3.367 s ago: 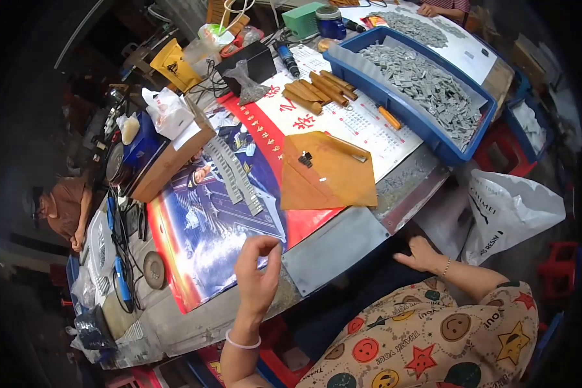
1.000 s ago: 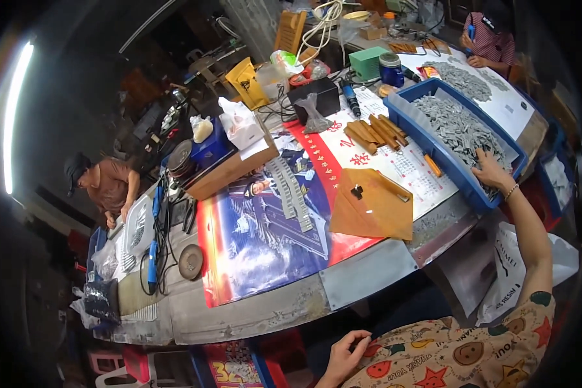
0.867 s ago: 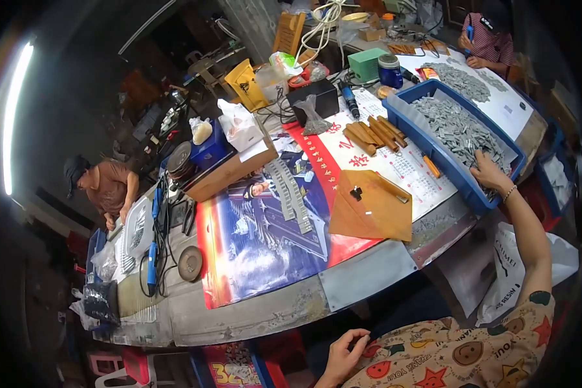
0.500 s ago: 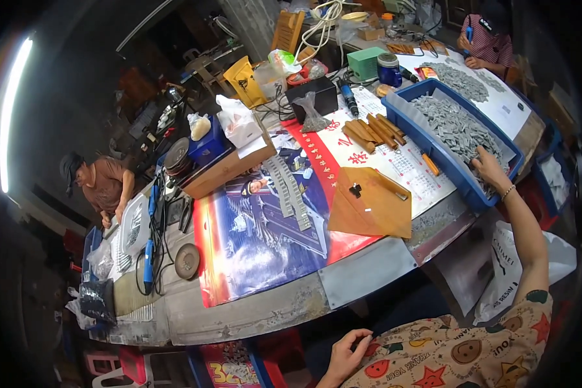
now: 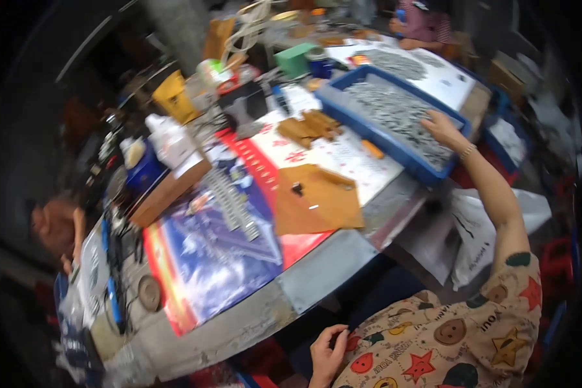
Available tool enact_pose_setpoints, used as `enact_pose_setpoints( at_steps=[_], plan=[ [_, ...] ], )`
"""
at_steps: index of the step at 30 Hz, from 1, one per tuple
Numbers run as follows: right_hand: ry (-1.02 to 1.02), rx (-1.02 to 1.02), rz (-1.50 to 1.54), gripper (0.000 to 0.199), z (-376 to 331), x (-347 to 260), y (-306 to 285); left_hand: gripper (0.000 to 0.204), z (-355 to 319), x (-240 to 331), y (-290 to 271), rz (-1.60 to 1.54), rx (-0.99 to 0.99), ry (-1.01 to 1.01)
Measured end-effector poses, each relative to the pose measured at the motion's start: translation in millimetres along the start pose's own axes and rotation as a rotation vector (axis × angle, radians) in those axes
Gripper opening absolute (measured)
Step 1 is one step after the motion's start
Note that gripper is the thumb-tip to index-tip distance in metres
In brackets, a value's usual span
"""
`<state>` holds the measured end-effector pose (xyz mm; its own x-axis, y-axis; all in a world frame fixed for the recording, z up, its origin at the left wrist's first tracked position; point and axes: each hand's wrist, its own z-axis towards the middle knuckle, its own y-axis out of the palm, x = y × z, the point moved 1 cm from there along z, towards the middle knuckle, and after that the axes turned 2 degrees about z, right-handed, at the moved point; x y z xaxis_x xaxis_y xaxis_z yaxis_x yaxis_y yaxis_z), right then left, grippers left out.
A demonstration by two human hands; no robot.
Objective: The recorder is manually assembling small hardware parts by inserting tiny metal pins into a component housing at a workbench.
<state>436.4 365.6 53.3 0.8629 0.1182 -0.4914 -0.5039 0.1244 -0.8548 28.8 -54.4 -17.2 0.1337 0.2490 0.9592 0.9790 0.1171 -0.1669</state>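
Note:
My right hand (image 5: pixel 443 129) reaches over a blue tray (image 5: pixel 368 123) heaped with small flat grey pieces (image 5: pixel 401 110). Its fingers are bent together at the heap, and blur hides what lies between them. Low in the picture, my left hand (image 5: pixel 328 354) is held in front of my patterned shirt, off the table. Its thumb and fingers are curled together; anything in them is too small to make out. An orange-brown sheet (image 5: pixel 320 210) lies on the table before me with a small black item (image 5: pixel 297 189) and a small white piece (image 5: pixel 313 207) on it.
Rolled brown pieces (image 5: pixel 310 128) and an orange tool handle (image 5: pixel 372 149) lie left of the tray. Two strips of grey pieces (image 5: pixel 229 204) rest on a poster (image 5: pixel 213 258). A wooden box (image 5: pixel 171 194) stands farther left. Two people work at the far right and left.
My view has swung to the right, so the table things appear shifted left and blurred. My right hand stays at the grey pieces; my left hand stays low by my shirt.

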Motion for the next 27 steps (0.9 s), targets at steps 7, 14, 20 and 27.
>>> enact_pose_setpoints(
  at_steps=[7, 14, 20, 27],
  plan=[
    [0.126, 0.046, 0.159, 0.047, -3.7, -35.8, -32.6, 0.011, -2.3, 7.8, 7.6, -0.082, 0.014, 0.062],
    [0.111, -0.019, 0.291, 0.039, 4.5, -64.8, -38.7, 0.012, -4.9, 8.3, 0.3, -0.114, 0.062, 0.059],
    [0.136, -0.085, 0.522, 0.036, -6.8, -128.7, -38.2, 0.015, -5.0, -8.5, -7.4, -0.033, -0.021, 0.098],
    [-0.220, -0.502, 0.536, 0.029, -30.1, -276.6, 35.2, 0.016, -15.4, -6.3, -12.8, 0.004, 0.019, 0.070]
  ],
)
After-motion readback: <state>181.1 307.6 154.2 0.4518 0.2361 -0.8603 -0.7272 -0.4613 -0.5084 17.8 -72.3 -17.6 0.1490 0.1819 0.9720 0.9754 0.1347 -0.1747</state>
